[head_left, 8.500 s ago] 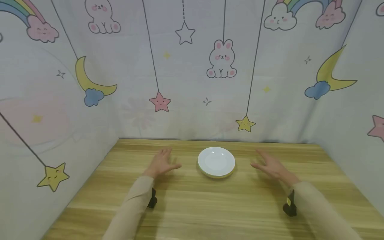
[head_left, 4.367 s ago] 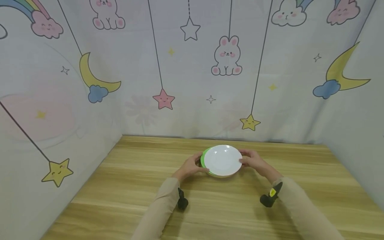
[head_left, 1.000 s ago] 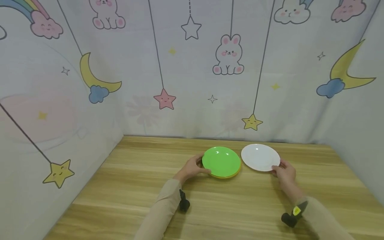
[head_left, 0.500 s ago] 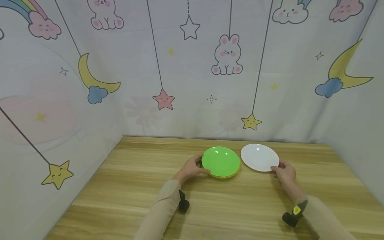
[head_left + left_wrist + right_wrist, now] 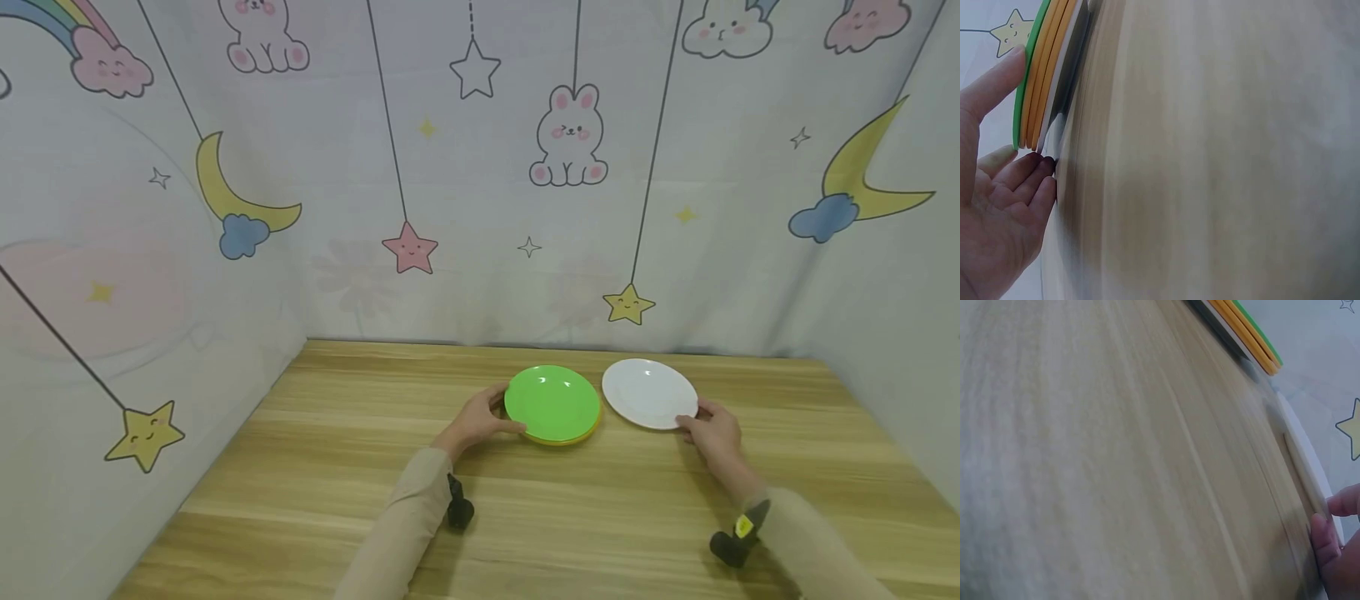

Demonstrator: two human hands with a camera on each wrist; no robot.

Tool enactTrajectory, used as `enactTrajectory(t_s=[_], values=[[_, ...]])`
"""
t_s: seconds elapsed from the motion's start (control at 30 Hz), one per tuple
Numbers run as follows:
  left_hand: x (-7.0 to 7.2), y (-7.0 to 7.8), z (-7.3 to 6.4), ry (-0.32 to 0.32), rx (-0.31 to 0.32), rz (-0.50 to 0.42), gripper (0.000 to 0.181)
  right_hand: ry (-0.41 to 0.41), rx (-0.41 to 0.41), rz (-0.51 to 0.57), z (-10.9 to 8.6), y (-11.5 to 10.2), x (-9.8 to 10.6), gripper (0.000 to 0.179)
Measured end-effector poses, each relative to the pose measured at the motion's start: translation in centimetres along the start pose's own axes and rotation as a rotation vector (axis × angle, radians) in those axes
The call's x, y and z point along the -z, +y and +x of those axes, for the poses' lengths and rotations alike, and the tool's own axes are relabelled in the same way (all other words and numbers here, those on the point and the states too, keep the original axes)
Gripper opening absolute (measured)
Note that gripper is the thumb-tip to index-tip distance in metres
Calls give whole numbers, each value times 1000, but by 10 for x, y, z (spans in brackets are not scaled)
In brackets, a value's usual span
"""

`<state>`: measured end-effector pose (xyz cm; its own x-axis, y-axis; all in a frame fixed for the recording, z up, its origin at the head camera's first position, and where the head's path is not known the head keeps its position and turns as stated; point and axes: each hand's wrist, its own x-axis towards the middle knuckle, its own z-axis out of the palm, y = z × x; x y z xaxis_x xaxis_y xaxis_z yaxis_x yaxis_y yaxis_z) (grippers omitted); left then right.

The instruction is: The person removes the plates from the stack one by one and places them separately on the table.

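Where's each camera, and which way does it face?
Head-worn: faces forward and down at the table; left hand, right hand and sleeves show.
On left wrist: faces table and plate stack, edge-on; left hand shows.
On right wrist: faces table and white plate, edge-on; right hand partly shows.
Both wrist views share table and plate stack.

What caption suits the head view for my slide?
Left hand at a green-topped stack of plates, right hand holding a white plate beside it.

No text or number is readable; the yellow patch [image 5: 743,525] on the black wrist device [image 5: 729,550] is too small
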<state>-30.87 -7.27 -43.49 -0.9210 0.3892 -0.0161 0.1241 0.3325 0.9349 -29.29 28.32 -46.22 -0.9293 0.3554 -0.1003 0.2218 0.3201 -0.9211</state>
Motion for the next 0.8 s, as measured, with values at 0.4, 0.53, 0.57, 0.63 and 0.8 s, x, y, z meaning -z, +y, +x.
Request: enactTrajectory(t_s=[0.4,0.53,0.57,0.63,0.8], values=[[-2,-5,4,5,0,21,79,-8,31,-41,-3,-1,3,58],[-1,1,0,-3,2,12,78,6,54,-79,-2,-1,6,56],[-1,-3,3,-2,2,4,79,11,56,-91,-2,-2,6,56],[-2,-11,8,6,-1,-6,80,21,62,-121,-1,-4,8,56],[-3,-27,17,25,7,8,83,56,79,-200,-1,-11,10,58]])
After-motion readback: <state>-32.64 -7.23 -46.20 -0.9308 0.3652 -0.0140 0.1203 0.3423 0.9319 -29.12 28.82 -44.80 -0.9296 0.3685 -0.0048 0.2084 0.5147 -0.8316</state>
